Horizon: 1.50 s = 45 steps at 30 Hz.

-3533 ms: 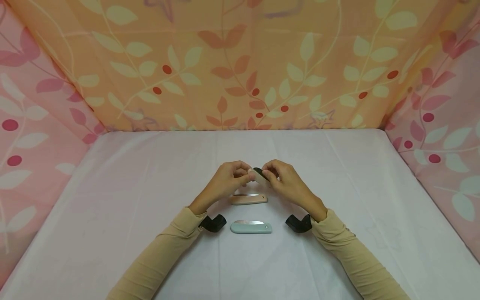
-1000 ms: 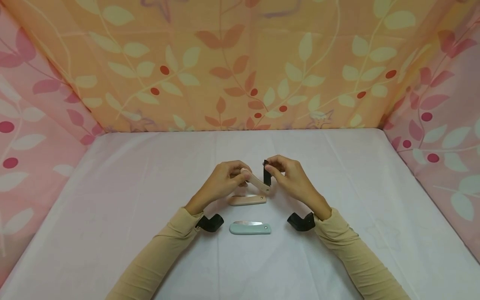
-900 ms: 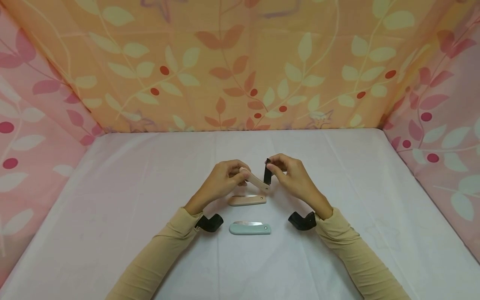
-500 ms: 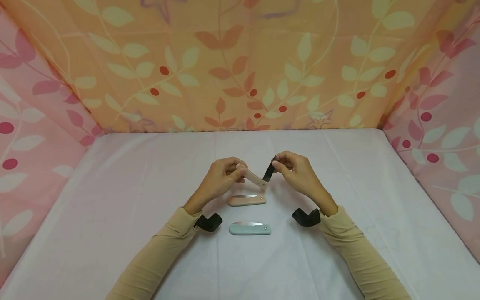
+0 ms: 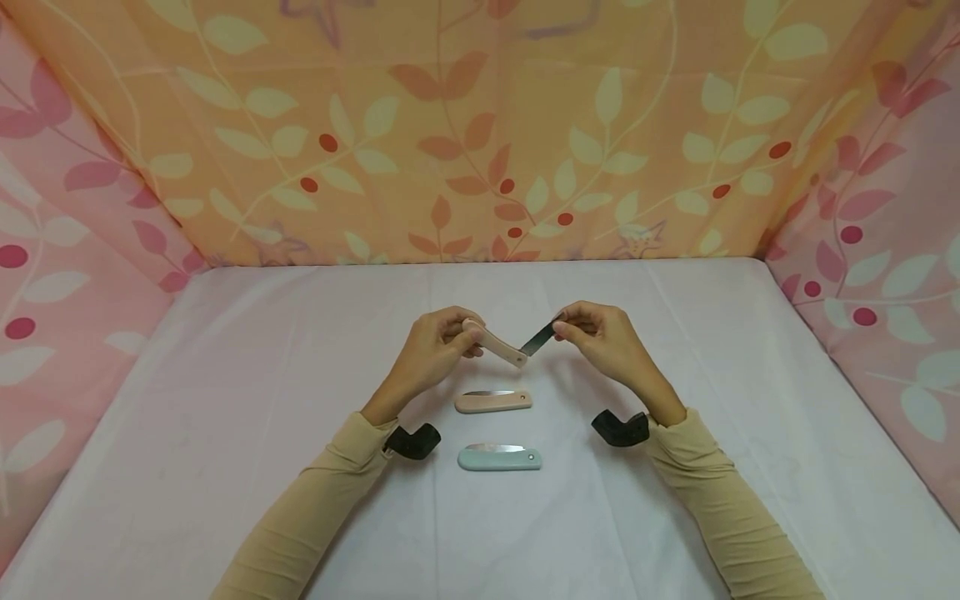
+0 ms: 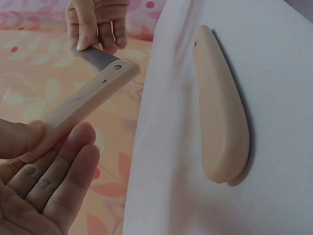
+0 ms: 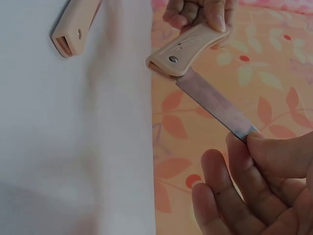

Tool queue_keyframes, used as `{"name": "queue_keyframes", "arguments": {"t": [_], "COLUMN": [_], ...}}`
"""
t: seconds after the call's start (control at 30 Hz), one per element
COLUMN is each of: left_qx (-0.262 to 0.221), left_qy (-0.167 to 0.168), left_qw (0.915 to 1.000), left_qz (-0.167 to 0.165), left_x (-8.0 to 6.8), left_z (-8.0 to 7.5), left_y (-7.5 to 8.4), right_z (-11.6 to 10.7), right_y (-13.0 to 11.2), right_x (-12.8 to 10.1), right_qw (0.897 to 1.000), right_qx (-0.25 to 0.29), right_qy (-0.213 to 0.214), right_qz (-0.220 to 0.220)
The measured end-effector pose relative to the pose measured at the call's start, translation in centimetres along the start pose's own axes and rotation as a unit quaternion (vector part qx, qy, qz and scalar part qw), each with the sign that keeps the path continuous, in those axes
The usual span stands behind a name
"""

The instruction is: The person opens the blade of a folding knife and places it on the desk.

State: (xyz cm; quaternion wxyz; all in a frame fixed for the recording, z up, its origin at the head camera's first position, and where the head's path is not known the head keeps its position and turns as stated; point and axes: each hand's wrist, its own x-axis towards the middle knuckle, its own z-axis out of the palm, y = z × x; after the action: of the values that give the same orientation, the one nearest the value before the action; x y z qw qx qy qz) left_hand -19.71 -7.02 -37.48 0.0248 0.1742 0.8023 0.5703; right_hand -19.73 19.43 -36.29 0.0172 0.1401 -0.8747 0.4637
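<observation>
Held up above the table is a folding knife with a beige handle (image 5: 497, 343) and its blade (image 5: 538, 339) swung well out from the handle. My left hand (image 5: 435, 350) grips the butt end of the handle between thumb and fingers. With thumb and forefinger, my right hand (image 5: 603, 342) pinches the blade near its tip. In the right wrist view the metal pivot (image 7: 173, 59) shows where the blade (image 7: 215, 105) meets the handle. A second beige folding knife (image 5: 492, 402) lies folded on the cloth below the hands, and a mint-green folding knife (image 5: 499, 457) lies nearer to me.
A white cloth (image 5: 300, 467) covers the table. Patterned orange fabric (image 5: 480, 133) rises behind it, with pink fabric (image 5: 67, 208) at both sides. A black wrist camera (image 5: 414, 442) sits at the left cuff and another black camera (image 5: 620, 428) at the right.
The blade has swung away from the handle, from nearly folded to wide out. My right hand has moved right with the blade, and my left hand slightly up and left. The knives on the cloth stay put.
</observation>
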Motion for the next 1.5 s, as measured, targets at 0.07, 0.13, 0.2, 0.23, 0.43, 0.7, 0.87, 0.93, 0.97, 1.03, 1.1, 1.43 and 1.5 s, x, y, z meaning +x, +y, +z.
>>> {"name": "queue_keyframes", "arguments": {"t": [0.07, 0.13, 0.2, 0.23, 0.43, 0.7, 0.87, 0.93, 0.97, 1.03, 1.1, 1.43, 1.5], "left_qx": [-0.005, -0.011, -0.013, -0.013, -0.025, -0.010, 0.000, 0.001, 0.002, 0.001, -0.001, -0.028, -0.040], "left_qy": [0.004, 0.007, 0.009, 0.011, 0.021, 0.031, 0.026, 0.022, 0.020, 0.017, 0.015, 0.049, 0.059], "left_qw": [1.0000, 0.9999, 0.9999, 0.9998, 0.9994, 0.9994, 0.9997, 0.9998, 0.9998, 0.9998, 0.9999, 0.9978, 0.9965], "left_qz": [0.001, 0.003, 0.006, 0.007, 0.012, 0.007, 0.003, -0.001, -0.001, -0.003, -0.003, 0.033, 0.042], "left_x": [0.0, 0.1, 0.1, 0.1, 0.2, 0.1, 0.2, 0.2, 0.2, 0.2, 0.2, 0.3, 0.3], "left_z": [-0.1, -0.2, -0.3, -0.4, -0.7, -1.1, -1.4, -1.4, -1.5, -1.5, -1.6, -1.6, -1.6], "left_y": [0.1, 0.1, 0.1, 0.1, 0.0, 0.1, 0.2, 0.2, 0.2, 0.2, 0.2, 0.3, 0.3], "right_z": [-0.1, -0.2, -0.3, -0.4, -0.5, -0.3, 0.1, 0.2, 0.2, 0.2, 0.1, -0.3, -0.4], "right_y": [0.1, 0.1, 0.2, 0.3, 0.4, 0.5, 0.5, 0.5, 0.4, 0.4, 0.4, 0.5, 0.5], "right_x": [0.0, 0.1, 0.1, 0.1, 0.2, 0.2, 0.1, 0.0, 0.0, 0.0, 0.0, 0.0, 0.0], "right_qw": [1.000, 1.000, 1.000, 1.000, 1.000, 0.999, 0.999, 0.999, 0.999, 0.999, 0.999, 0.999, 0.999], "right_qx": [-0.001, 0.002, 0.000, -0.001, -0.005, 0.015, 0.008, 0.002, 0.000, -0.001, 0.000, 0.000, 0.003], "right_qy": [-0.002, -0.005, -0.007, -0.008, -0.016, -0.032, -0.034, -0.035, -0.036, -0.037, -0.036, -0.037, -0.041], "right_qz": [0.001, 0.002, 0.004, 0.004, 0.014, 0.022, 0.013, 0.009, 0.007, 0.003, 0.001, 0.017, 0.023]}}
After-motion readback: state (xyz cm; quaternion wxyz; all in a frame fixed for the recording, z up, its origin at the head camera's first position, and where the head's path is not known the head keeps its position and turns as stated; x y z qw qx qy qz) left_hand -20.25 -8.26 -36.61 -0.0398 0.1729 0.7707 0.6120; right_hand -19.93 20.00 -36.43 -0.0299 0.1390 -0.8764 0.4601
